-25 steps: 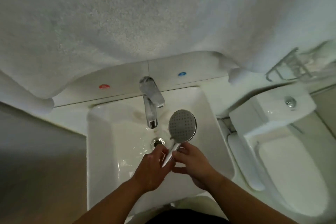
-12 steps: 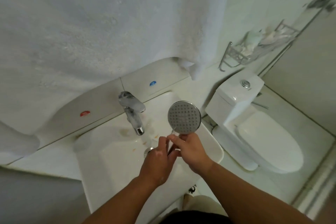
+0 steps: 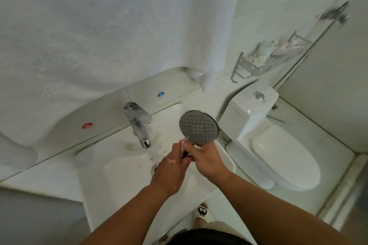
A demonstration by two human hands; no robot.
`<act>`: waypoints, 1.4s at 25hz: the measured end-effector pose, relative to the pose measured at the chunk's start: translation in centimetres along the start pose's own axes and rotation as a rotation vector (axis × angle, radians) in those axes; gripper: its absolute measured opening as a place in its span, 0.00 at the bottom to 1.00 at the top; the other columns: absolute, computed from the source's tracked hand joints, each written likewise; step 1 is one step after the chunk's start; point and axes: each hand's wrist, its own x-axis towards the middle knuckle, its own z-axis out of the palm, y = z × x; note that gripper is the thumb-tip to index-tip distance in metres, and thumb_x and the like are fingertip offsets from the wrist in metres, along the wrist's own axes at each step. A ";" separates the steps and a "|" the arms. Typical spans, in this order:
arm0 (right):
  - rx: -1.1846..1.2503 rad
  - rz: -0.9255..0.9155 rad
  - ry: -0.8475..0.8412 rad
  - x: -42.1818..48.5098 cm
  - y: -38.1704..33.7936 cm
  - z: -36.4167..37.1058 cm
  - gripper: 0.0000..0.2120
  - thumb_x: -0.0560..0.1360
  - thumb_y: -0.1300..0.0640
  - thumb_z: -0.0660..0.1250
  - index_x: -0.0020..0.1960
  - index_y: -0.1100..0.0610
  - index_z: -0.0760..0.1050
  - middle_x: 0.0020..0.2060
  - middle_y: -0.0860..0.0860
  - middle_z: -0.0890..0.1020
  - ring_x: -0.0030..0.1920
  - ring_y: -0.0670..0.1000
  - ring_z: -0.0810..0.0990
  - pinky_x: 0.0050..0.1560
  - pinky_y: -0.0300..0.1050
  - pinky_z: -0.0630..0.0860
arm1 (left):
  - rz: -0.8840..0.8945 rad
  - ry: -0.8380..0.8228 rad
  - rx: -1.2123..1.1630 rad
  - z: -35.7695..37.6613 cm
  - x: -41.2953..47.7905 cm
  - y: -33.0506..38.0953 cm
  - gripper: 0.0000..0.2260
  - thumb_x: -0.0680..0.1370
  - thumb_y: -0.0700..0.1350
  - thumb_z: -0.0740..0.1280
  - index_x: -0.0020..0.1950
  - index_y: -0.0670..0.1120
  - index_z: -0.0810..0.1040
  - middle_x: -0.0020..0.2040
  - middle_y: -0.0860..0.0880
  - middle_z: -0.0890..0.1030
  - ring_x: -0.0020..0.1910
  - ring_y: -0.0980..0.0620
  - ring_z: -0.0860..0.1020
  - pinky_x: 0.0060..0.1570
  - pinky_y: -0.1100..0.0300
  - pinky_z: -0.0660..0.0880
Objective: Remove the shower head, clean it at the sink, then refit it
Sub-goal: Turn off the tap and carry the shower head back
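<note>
Starting at my far left, the counter (image 3: 39, 175) runs out past the edge of view. A big white towel (image 3: 99, 36) hangs above its back edge and fills the upper left. Along the backsplash (image 3: 111, 117) I have a red sticker (image 3: 87, 126) left of the faucet (image 3: 139, 121) and a blue sticker (image 3: 161, 94) right of it.

Now the sink (image 3: 111, 181): the left half of the basin lies open, with a few brownish marks near the back rim under the spout. The drain (image 3: 154, 167) just peeps out beside the knuckles of the left hand (image 3: 169, 173). That hand is over the middle of the basin, fingers curled round the lower handle.

There's the shower head (image 3: 199, 127), held up over the sink's back right corner with its spray face turned up to me. Its disc is clear of the faucet on one side and near the toilet (image 3: 278, 157) on the other. The right hand (image 3: 207, 157) wraps its fingers round the neck directly under the disc, fingertips up at the lower rim. The two hands touch, and only a dark sliver of handle shows between them.

Past the sink's right edge there's a narrow gap, then the toilet, lid down, with the flush button (image 3: 259, 95) on top. A wire rack (image 3: 268, 61) sits on the wall above. Below the sink's front edge a slipper (image 3: 202, 210) shows on the floor.
</note>
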 end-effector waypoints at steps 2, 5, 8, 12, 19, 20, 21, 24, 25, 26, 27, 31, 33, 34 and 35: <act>-0.023 0.029 0.014 -0.4 0.4 0.1 0.02 0.77 0.59 0.71 0.49 0.55 0.83 0.47 0.52 0.86 0.51 0.52 0.85 0.55 0.58 0.83 | -0.016 -0.047 -0.013 0.3 -0.3 -0.1 0.16 0.82 0.51 0.63 0.67 0.49 0.65 0.55 0.49 0.84 0.42 0.57 0.79 0.38 0.75 0.72; -0.006 0.077 0.065 -1.3 0.8 -0.7 0.03 0.77 0.59 0.72 0.50 0.54 0.83 0.47 0.52 0.87 0.51 0.52 0.85 0.53 0.56 0.84 | 0.015 -0.081 -0.007 0.7 -0.8 0.6 0.15 0.82 0.51 0.63 0.65 0.46 0.67 0.48 0.51 0.82 0.42 0.51 0.81 0.34 0.76 0.70; 0.119 0.203 0.149 -2.3 0.6 -3.7 0.06 0.77 0.60 0.72 0.54 0.58 0.81 0.50 0.58 0.86 0.49 0.56 0.86 0.44 0.53 0.85 | 0.010 -0.207 -0.036 2.0 -0.6 1.8 0.16 0.81 0.56 0.62 0.66 0.52 0.67 0.44 0.53 0.82 0.40 0.50 0.82 0.34 0.68 0.73; 0.291 0.340 0.314 -4.1 0.9 -10.3 0.07 0.79 0.61 0.69 0.57 0.62 0.78 0.51 0.60 0.86 0.46 0.57 0.86 0.42 0.51 0.84 | -0.014 -0.387 -0.090 4.9 -0.3 5.8 0.14 0.82 0.58 0.60 0.65 0.55 0.71 0.44 0.52 0.81 0.34 0.55 0.78 0.32 0.67 0.73; 0.478 0.368 0.535 -10.1 3.8 -23.7 0.08 0.81 0.56 0.66 0.57 0.59 0.77 0.47 0.58 0.86 0.43 0.55 0.84 0.41 0.50 0.81 | 0.039 -0.573 -0.106 17.8 0.1 18.3 0.14 0.83 0.57 0.58 0.66 0.56 0.71 0.43 0.58 0.78 0.38 0.58 0.78 0.38 0.67 0.74; 0.495 0.383 0.545 -11.3 4.9 -25.9 0.10 0.81 0.55 0.66 0.56 0.62 0.77 0.44 0.59 0.84 0.41 0.57 0.82 0.39 0.52 0.78 | 0.043 -0.602 -0.114 20.5 -0.1 20.1 0.14 0.83 0.57 0.57 0.68 0.57 0.70 0.43 0.57 0.79 0.40 0.58 0.79 0.39 0.65 0.76; 0.517 0.403 0.557 -12.4 6.3 -28.5 0.12 0.82 0.54 0.66 0.55 0.64 0.77 0.42 0.60 0.82 0.40 0.60 0.80 0.38 0.54 0.75 | 0.040 -0.635 -0.117 23.5 -0.2 21.9 0.15 0.83 0.57 0.57 0.69 0.59 0.68 0.45 0.55 0.81 0.40 0.57 0.80 0.41 0.62 0.79; 0.609 0.489 0.659 -15.4 10.0 -37.5 0.13 0.82 0.53 0.65 0.53 0.65 0.76 0.42 0.63 0.82 0.40 0.62 0.79 0.37 0.54 0.72 | -0.021 -0.807 -0.097 32.2 -0.4 27.6 0.18 0.82 0.58 0.55 0.72 0.61 0.65 0.49 0.47 0.84 0.38 0.49 0.82 0.41 0.53 0.80; 0.641 0.515 0.691 -16.3 10.9 -40.8 0.12 0.82 0.54 0.65 0.52 0.64 0.75 0.42 0.64 0.82 0.39 0.62 0.79 0.33 0.52 0.72 | -0.040 -0.873 -0.091 34.5 -0.3 29.5 0.19 0.81 0.59 0.55 0.72 0.59 0.66 0.47 0.48 0.83 0.35 0.50 0.82 0.38 0.55 0.79; 0.678 0.540 0.724 -17.1 11.4 -43.6 0.11 0.82 0.54 0.65 0.51 0.63 0.74 0.42 0.63 0.82 0.38 0.61 0.80 0.30 0.50 0.72 | -0.064 -0.920 -0.077 36.0 -0.2 31.1 0.17 0.81 0.58 0.56 0.69 0.57 0.70 0.45 0.49 0.83 0.32 0.51 0.81 0.36 0.55 0.79; 0.737 0.562 0.768 -17.9 11.8 -46.0 0.09 0.82 0.55 0.65 0.52 0.62 0.73 0.41 0.61 0.81 0.38 0.60 0.80 0.30 0.50 0.74 | -0.107 -0.946 -0.066 36.9 0.0 32.4 0.16 0.81 0.58 0.56 0.63 0.53 0.75 0.45 0.49 0.83 0.31 0.52 0.80 0.36 0.55 0.79; 0.918 0.622 0.871 -18.6 13.6 -55.7 0.08 0.81 0.57 0.67 0.57 0.58 0.71 0.35 0.55 0.75 0.32 0.53 0.75 0.32 0.48 0.75 | -0.320 -0.944 -0.093 42.1 3.7 35.1 0.12 0.81 0.53 0.61 0.52 0.48 0.79 0.43 0.46 0.84 0.30 0.51 0.80 0.35 0.55 0.76; 0.845 0.709 0.851 -17.3 14.5 -59.7 0.09 0.80 0.54 0.67 0.56 0.57 0.72 0.33 0.53 0.75 0.28 0.51 0.73 0.31 0.45 0.68 | -0.393 -0.898 -0.167 44.9 6.8 35.0 0.10 0.81 0.50 0.63 0.49 0.46 0.81 0.41 0.45 0.84 0.30 0.49 0.79 0.33 0.54 0.75; 0.802 0.741 0.835 -16.4 14.6 -61.6 0.09 0.80 0.52 0.67 0.55 0.56 0.73 0.32 0.52 0.76 0.27 0.51 0.72 0.31 0.45 0.66 | -0.427 -0.865 -0.190 46.4 8.6 34.9 0.09 0.81 0.48 0.64 0.49 0.44 0.81 0.39 0.45 0.84 0.30 0.48 0.78 0.32 0.54 0.74; 0.770 0.755 0.824 -15.8 14.8 -63.4 0.09 0.80 0.51 0.67 0.56 0.56 0.74 0.32 0.52 0.76 0.27 0.51 0.72 0.32 0.46 0.65 | -0.465 -0.838 -0.207 47.5 10.2 34.7 0.09 0.81 0.46 0.65 0.48 0.43 0.81 0.39 0.44 0.83 0.30 0.47 0.78 0.32 0.55 0.74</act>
